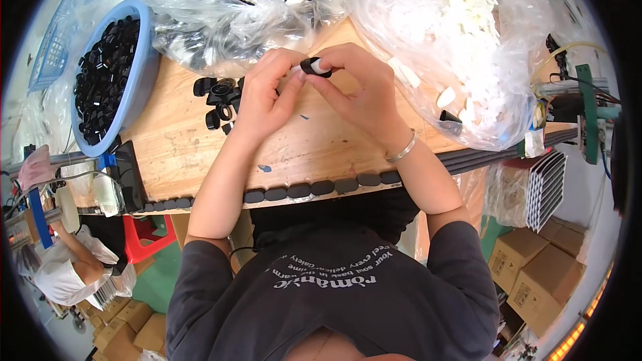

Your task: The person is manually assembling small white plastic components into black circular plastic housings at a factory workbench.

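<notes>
Over the wooden table, my two hands meet at a small black plastic ring-shaped part (307,65) with a white piece (319,65) set in it. My left hand (271,87) pinches its left side between thumb and fingers. From the other side, the thumb and forefinger of my right hand (361,87) grip the same part. A small heap of loose black parts (219,99) lies on the table just left of my left hand. Where the fingers overlap, some of the held part is hidden.
At the left stands a blue basin (144,87) of black parts. A clear bag (214,33) at the back holds black-and-white pieces; another bag (401,20) at the right holds white pieces. Dark padding (301,190) lines the table's front edge. A co-worker (73,267) is at lower left.
</notes>
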`<action>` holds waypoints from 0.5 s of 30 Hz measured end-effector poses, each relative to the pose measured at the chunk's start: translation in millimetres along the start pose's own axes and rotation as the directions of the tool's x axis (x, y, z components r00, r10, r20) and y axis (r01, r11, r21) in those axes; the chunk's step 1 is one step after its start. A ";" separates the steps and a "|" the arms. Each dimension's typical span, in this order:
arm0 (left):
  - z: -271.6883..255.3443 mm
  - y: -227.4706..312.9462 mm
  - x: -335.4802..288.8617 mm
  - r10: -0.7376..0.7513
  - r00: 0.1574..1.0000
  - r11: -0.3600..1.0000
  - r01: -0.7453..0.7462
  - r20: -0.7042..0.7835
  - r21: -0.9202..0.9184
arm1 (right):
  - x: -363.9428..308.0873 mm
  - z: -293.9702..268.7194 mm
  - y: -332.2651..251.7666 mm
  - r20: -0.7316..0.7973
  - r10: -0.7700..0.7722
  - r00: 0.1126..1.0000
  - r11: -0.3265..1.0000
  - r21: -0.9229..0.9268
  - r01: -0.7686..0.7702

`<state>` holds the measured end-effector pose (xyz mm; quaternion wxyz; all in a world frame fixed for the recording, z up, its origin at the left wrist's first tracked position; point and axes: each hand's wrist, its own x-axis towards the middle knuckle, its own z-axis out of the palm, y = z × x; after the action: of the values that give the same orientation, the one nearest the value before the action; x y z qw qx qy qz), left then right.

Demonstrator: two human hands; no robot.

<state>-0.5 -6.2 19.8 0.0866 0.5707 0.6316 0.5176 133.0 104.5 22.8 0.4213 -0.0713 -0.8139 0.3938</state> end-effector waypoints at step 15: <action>13.1 -8.1 -7.9 -0.010 0.989 0.992 -0.008 -0.146 -0.124 | 2.6 1.2 -1.2 -0.065 -0.167 0.984 0.985 -0.055 0.163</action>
<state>6.1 -3.8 4.0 0.0754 0.5242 0.6032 0.5964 130.7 104.1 24.8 0.4785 -0.0276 -0.8113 0.3346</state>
